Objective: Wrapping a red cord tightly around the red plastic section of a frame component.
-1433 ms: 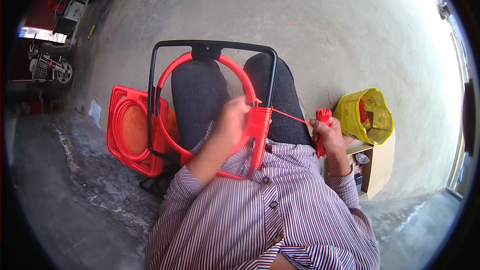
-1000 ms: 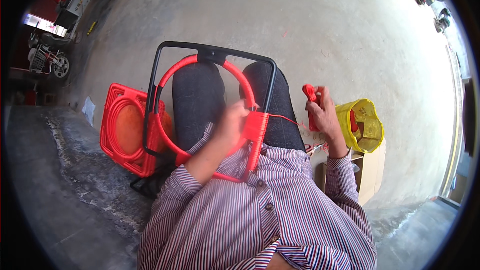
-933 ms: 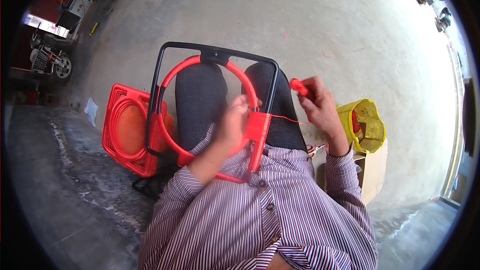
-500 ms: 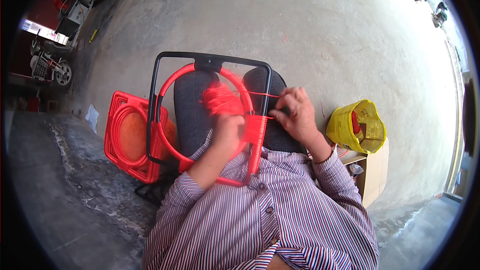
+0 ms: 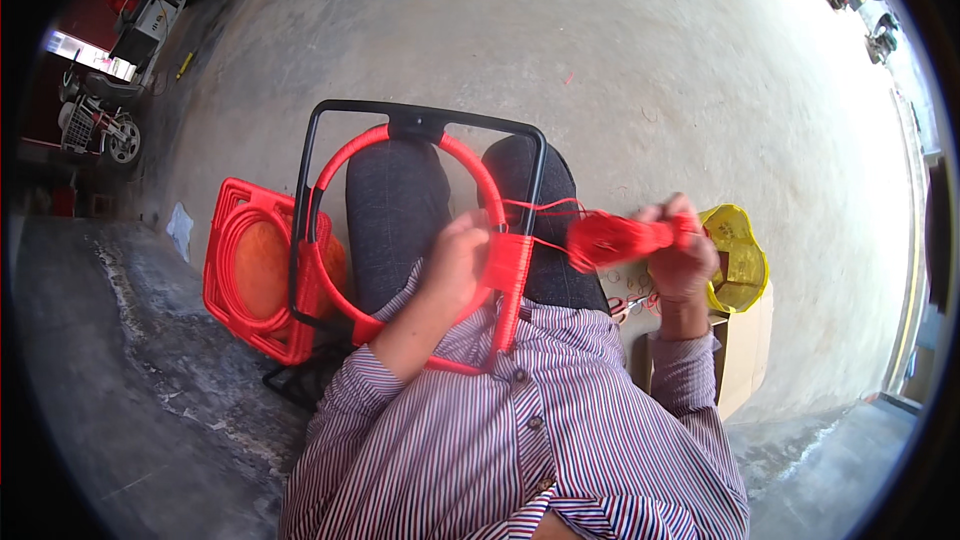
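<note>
**Red cord wound onto a ring inside a black frame**

A grey concrete floor [image 5: 600,60] fills most of the view, with parked red vehicles [image 5: 150,0] at its upper left edge. The person sits over it in a striped shirt [image 5: 500,450] and dark trousers [image 5: 395,210].

Across the lap stands a black metal frame [image 5: 420,122], rounded at the corners, with a red wrapped ring [image 5: 345,155] set inside it. Just left of the frame, on the floor, lies a stack of finished red square pieces [image 5: 245,280], touching or nearly touching the frame's left bar.

To the right of the knees sits a yellow bag [image 5: 740,260], open at the top, on a cardboard box [image 5: 745,360].

The left hand [image 5: 455,265] is closed around the ring's right side, beside a flat band of red winding [image 5: 510,270]. The right hand [image 5: 680,250] is held out to the right, fingers clamped on a bundle of red cord [image 5: 610,238]. A thin strand [image 5: 540,208] runs from the bundle back to the ring.
</note>
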Available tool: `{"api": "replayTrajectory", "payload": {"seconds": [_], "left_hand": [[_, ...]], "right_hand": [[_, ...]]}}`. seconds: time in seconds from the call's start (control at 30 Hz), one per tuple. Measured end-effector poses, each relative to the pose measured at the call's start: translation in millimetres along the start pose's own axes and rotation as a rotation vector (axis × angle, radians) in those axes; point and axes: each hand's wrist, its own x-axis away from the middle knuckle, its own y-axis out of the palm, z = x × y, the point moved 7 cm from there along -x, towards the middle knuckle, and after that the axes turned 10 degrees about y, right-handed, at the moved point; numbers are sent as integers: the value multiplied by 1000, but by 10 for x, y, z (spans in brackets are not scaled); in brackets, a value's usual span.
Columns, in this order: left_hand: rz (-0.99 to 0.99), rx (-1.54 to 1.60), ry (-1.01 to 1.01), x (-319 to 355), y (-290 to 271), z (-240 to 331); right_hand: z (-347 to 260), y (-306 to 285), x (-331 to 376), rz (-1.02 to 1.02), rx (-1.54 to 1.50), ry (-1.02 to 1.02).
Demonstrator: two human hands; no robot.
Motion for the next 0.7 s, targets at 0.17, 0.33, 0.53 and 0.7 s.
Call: {"api": "replayTrajectory", "payload": {"seconds": [0.17, 0.33, 0.53, 0.7], "left_hand": [[44, 4, 38, 75, 132, 112], [-33, -34, 8, 112, 181, 103], [-83, -127, 56, 137, 199, 86], [-38, -136, 72, 140, 77, 81]], "right_hand": [[-839, -635, 439, 217, -196, -239], [-451, -590, 249, 567, 110, -237], [746, 426, -231, 129, 683, 395], [194, 364, -157, 289, 381, 285]]}}
